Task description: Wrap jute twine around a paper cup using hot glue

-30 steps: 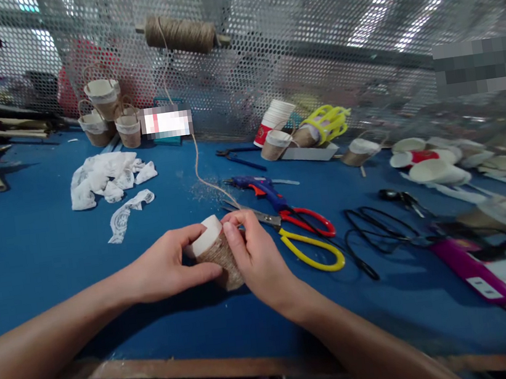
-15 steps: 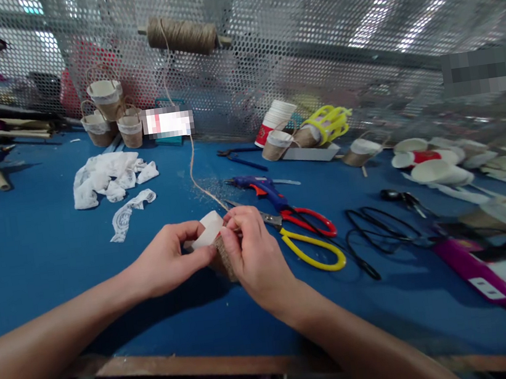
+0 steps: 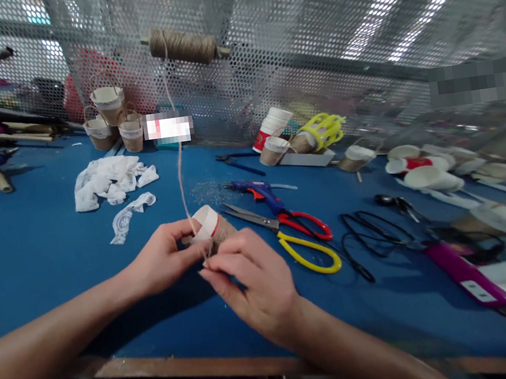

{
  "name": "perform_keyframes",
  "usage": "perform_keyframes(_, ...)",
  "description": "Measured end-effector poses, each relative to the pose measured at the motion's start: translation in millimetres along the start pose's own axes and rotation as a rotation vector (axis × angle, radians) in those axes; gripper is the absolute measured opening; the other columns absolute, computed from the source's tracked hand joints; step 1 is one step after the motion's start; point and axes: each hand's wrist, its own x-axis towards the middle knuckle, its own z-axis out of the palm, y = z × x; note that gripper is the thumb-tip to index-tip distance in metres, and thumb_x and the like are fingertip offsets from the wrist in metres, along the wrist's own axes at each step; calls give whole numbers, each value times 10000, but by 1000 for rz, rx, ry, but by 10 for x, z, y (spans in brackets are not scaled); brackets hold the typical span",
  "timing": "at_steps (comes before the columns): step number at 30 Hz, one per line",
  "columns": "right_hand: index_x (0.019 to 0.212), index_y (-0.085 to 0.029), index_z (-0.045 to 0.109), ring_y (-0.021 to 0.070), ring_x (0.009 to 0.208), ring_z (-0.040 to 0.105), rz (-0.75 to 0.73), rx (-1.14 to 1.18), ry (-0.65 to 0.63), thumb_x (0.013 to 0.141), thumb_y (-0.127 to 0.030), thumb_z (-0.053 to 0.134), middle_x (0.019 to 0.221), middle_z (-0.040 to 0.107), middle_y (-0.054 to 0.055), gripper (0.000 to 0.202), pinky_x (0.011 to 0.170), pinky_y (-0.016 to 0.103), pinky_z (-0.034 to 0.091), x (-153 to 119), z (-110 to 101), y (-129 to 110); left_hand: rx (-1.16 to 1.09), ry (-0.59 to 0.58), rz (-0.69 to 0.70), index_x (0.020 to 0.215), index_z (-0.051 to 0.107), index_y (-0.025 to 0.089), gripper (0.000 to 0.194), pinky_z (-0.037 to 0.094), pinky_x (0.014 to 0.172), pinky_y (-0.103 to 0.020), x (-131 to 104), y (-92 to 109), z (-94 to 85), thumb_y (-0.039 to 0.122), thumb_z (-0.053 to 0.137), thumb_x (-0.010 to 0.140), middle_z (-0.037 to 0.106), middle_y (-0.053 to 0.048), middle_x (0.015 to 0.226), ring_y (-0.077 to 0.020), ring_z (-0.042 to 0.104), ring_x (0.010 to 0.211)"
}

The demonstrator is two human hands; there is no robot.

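Observation:
My left hand point(image 3: 171, 256) grips a paper cup point(image 3: 207, 222) by its rim, the thumb outside and fingers at the mouth. The cup lies tilted, its lower part wrapped in brown twine, with a white band and a red line left bare near the rim. Between its thumb and fingers, my right hand point(image 3: 250, 277) pinches the twine point(image 3: 181, 180) just below the cup. That strand runs up to a twine spool point(image 3: 182, 45) on a rod at the mesh. Beside the right hand lie scissors point(image 3: 281, 226) with one red and one yellow handle.
A blue glue gun point(image 3: 258, 192) rests behind the scissors. White lace point(image 3: 106, 177) lies to the left. Small twine-wrapped baskets point(image 3: 109, 106) stand at the back left. Pliers point(image 3: 243, 163) and stacked cups point(image 3: 272, 126) are farther back. A purple power strip point(image 3: 460, 274) with black cable is on the right.
My right hand has moved from the cup's far side to its near side, bringing the twine across the rim. The strand now hangs farther left, and more of the wrapped side shows.

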Motion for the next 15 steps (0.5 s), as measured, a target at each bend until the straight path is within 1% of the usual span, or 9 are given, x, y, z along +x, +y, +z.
perform_keyframes(3, 741, -93, 611, 122, 615, 517, -70, 66, -124, 790, -115, 548, 657, 580, 62, 83, 584, 256, 466, -19, 20, -30, 32, 32, 37, 667, 517, 135, 184, 346, 573, -213, 8, -30, -9, 281, 505, 777, 492, 30, 612, -100, 428, 594)
perform_keyframes(5, 765, -86, 620, 116, 621, 536, -50, 111, -160, 803, -134, 538, 671, 600, 64, 103, 583, 237, 465, -16, -7, -14, 32, 52, 51, 669, 517, 139, 187, 353, 585, -218, 14, -51, -18, 288, 508, 782, 504, 27, 619, -104, 438, 601)
perform_keyframes(6, 772, -94, 617, 110, 622, 543, -8, 128, -158, 812, -147, 529, 674, 606, 56, 111, 584, 227, 463, -3, -41, 11, 30, 58, 49, 672, 520, 140, 185, 358, 598, -223, 17, -62, -21, 287, 508, 785, 514, 23, 628, -108, 447, 612)
perform_keyframes(8, 770, -128, 604, 97, 603, 548, 170, 107, -115, 837, -191, 499, 663, 606, 25, 139, 580, 212, 456, 52, -150, 114, 29, 61, 27, 679, 527, 142, 187, 368, 623, -236, 20, -83, -23, 290, 508, 791, 534, 10, 650, -119, 466, 636)
perform_keyframes(10, 780, -159, 590, 100, 593, 556, 449, -34, -66, 860, -255, 457, 669, 609, 8, 183, 578, 219, 453, 137, -286, 305, 29, 67, 18, 693, 538, 143, 181, 375, 634, -251, 23, -105, -18, 293, 510, 791, 550, -4, 672, -133, 480, 655)
perform_keyframes(11, 815, -161, 591, 113, 610, 570, 585, -134, -82, 864, -292, 445, 694, 622, 16, 203, 589, 232, 456, 184, -351, 432, 31, 66, 26, 704, 547, 142, 175, 378, 637, -257, 24, -114, -14, 291, 511, 790, 558, -10, 683, -140, 485, 663)
perform_keyframes(12, 878, -155, 591, 133, 673, 588, 719, -277, -149, 872, -310, 425, 757, 638, 37, 228, 636, 252, 459, 226, -406, 577, 33, 60, 38, 715, 557, 142, 169, 380, 639, -262, 25, -120, -9, 288, 512, 787, 567, -15, 693, -144, 489, 667)
perform_keyframes(13, 968, -154, 578, 156, 783, 595, 847, -436, -268, 878, -311, 411, 865, 645, 60, 246, 716, 278, 452, 261, -445, 731, 35, 53, 51, 722, 564, 141, 164, 383, 646, -266, 26, -123, -5, 283, 512, 785, 575, -19, 703, -148, 493, 674)
perform_keyframes(15, 995, -99, 579, 229, 901, 581, 955, -506, -378, 837, -270, 495, 960, 628, 134, 248, 784, 344, 435, 293, -464, 1036, 40, 38, 67, 732, 575, 139, 159, 384, 664, -272, 25, -121, -2, 277, 512, 780, 586, -22, 720, -151, 499, 685)
